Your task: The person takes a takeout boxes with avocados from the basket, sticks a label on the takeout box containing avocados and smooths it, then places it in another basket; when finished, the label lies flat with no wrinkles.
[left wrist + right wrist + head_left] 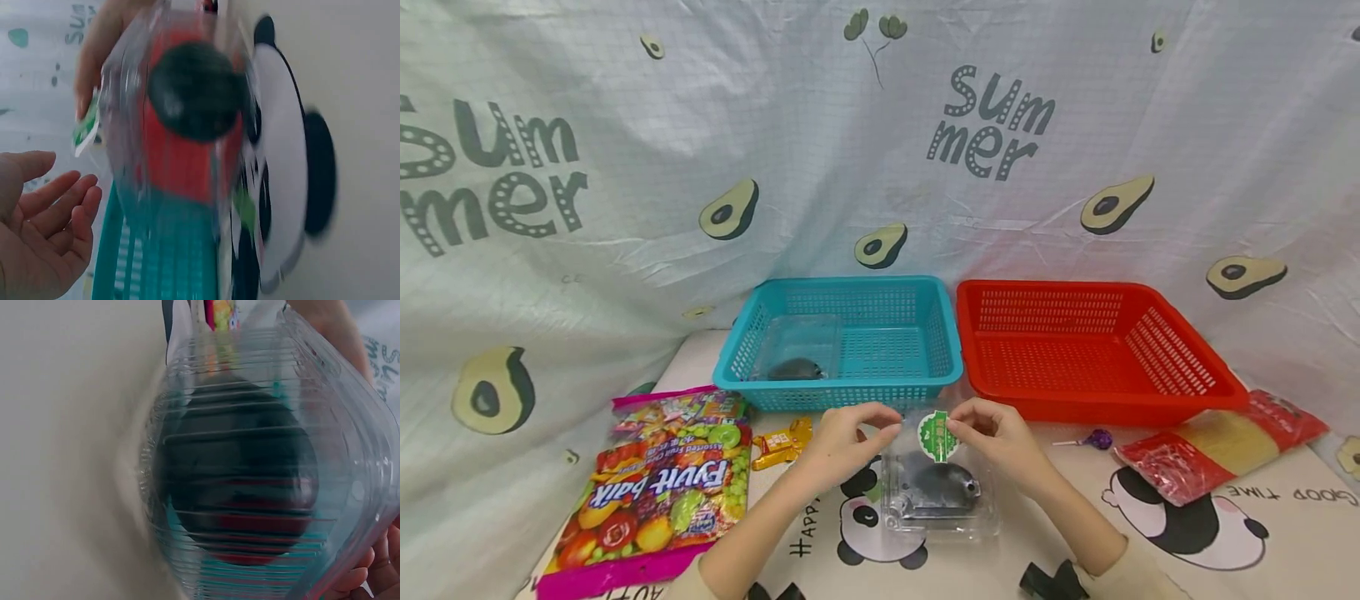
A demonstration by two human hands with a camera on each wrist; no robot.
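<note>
A clear plastic clamshell box (940, 525) with a dark, avocado-like fruit (942, 486) inside stands in front of me. At the top of the box is a round green-and-white sticker (936, 437). My right hand (1000, 433) pinches the sticker's right edge between thumb and finger; the left wrist view shows the sticker (86, 128) tilted beside the box. On the box's other side, my left hand (850, 437) holds nothing, its fingers loosely bent. In the left wrist view this left hand (50, 219) is apart from the sticker.
A blue basket (838, 393) behind holds another clear box (801, 333) with a dark fruit. Beside it stands a red basket (1105, 408). A candy bag (662, 492) and a yellow packet (782, 443) lie left; a lollipop (1099, 439) and a red-and-yellow packet (1221, 446) lie right.
</note>
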